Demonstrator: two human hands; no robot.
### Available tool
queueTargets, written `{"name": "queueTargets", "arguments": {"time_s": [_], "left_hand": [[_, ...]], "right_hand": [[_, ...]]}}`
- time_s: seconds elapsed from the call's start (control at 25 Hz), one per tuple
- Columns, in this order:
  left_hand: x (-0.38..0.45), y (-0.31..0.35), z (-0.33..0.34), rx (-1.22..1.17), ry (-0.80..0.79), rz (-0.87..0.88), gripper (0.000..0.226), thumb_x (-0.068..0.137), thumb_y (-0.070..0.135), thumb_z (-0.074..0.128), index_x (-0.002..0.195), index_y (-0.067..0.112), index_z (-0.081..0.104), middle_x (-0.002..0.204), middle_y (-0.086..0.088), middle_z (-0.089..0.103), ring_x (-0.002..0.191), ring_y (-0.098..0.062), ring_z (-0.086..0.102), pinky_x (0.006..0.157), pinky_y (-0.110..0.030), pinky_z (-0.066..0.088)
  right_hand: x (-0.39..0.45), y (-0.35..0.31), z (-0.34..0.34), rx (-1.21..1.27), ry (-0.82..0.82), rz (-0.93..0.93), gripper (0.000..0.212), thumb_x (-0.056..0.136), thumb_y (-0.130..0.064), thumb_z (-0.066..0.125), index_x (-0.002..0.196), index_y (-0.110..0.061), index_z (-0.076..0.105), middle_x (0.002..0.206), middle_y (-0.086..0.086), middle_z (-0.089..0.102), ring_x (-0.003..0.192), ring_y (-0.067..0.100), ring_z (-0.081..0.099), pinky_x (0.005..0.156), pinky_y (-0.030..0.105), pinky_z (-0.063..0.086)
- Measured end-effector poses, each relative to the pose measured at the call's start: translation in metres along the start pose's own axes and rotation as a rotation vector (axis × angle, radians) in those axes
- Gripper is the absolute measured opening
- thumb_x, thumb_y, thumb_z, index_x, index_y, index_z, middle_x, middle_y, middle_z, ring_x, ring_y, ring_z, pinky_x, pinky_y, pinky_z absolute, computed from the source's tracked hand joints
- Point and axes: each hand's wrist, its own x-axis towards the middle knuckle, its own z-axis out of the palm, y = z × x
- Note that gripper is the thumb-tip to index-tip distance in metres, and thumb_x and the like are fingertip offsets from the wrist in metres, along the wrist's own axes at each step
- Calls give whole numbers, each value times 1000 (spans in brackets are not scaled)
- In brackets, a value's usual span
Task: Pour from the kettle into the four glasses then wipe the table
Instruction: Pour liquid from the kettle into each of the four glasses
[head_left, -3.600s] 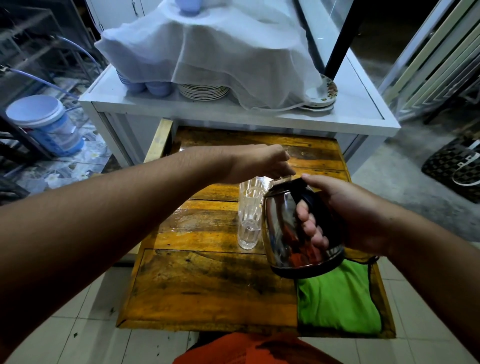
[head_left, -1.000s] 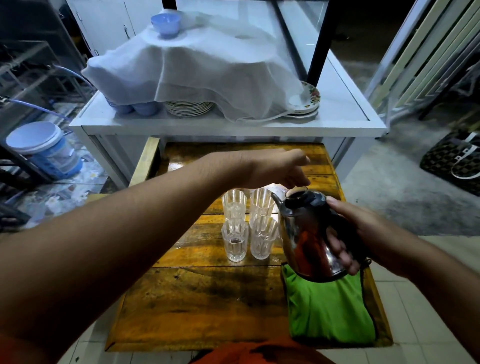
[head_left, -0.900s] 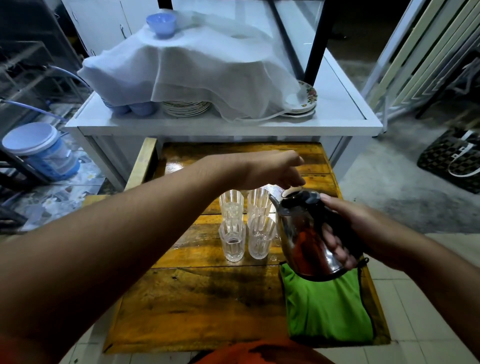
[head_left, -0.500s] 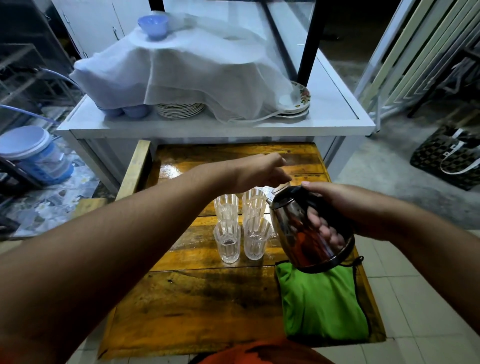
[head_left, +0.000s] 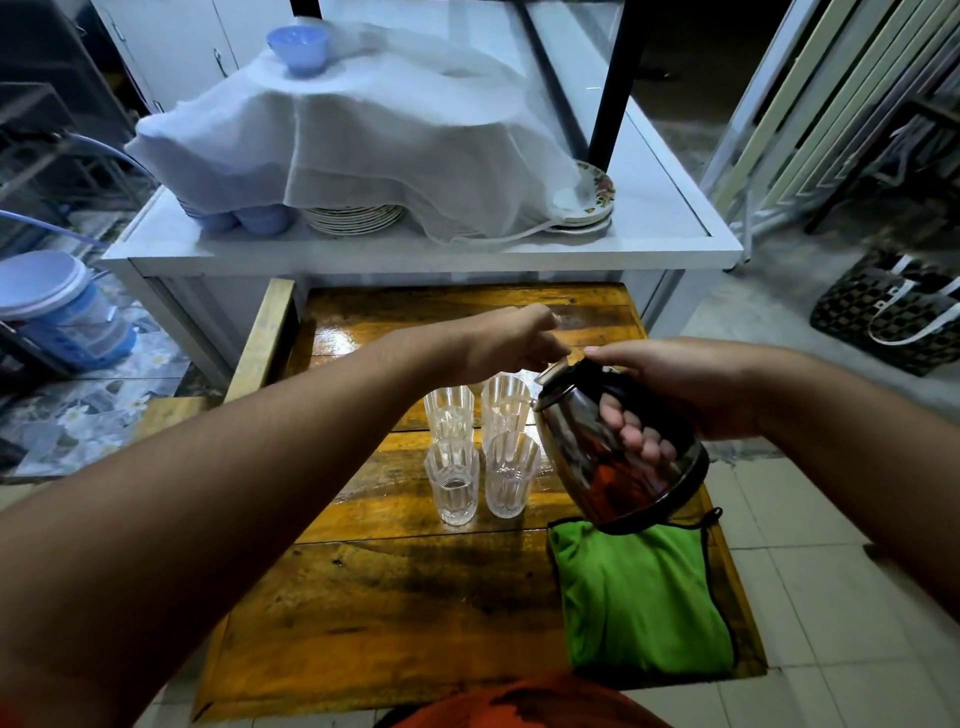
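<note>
Several clear ribbed glasses (head_left: 475, 452) stand in a square cluster near the middle of the wooden table (head_left: 395, 613). The front left one holds a little water. My right hand (head_left: 670, 384) grips the black handle of the shiny steel kettle (head_left: 618, 457), which is tilted left in the air with its spout over the back right glass. My left hand (head_left: 506, 343) is above the glasses, fingers pinched at the kettle's lid. A folded green cloth (head_left: 639, 597) lies on the table's front right corner, under the kettle.
A white counter (head_left: 670, 218) stands behind the table, with stacked plates and bowls under a white cloth (head_left: 353, 130). On the floor are a blue lidded bucket (head_left: 57, 306) at the left and a checkered bag (head_left: 893, 317) at the right. The table top is wet and glossy.
The kettle has tilted further left, its spout now lower over the back right glass. My left hand stays on the lid. The view has shifted slightly.
</note>
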Motion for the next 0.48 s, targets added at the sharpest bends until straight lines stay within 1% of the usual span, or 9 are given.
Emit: {"name": "queueTargets", "arguments": {"time_s": [0.16,0.28,0.4,0.48], "left_hand": [[-4,1,-2,5,6,9,58,103,30,13,136,-1,49,140,-14,55,109,-13,58,96,-20,39],[-6,2,-2,-38,17,8,55,103,27,14,133,-3,50,126,-7,60,101,-7,59,92,-21,41],[-9,2,-2,-40,11,7,56,103,28,14,132,-1,51,119,-2,61,106,-11,59,98,-27,39],[-9,1,-3,-41,17,10,55,103,28,14,131,0,51,120,-3,60,111,-15,58,96,-24,39]], "right_hand": [[0,-7,2,-9,8,23,65,98,-62,33,71,-10,61,59,6,58,48,16,56,46,24,46],[1,-12,2,-18,17,50,64,98,-62,35,72,-9,61,60,6,58,49,16,55,46,24,46],[0,-17,3,-23,20,70,65,98,-62,35,72,-9,61,59,6,57,48,16,54,46,25,45],[-1,-19,4,-25,17,79,65,98,-62,34,72,-9,60,60,6,57,48,16,54,46,24,45]]}}
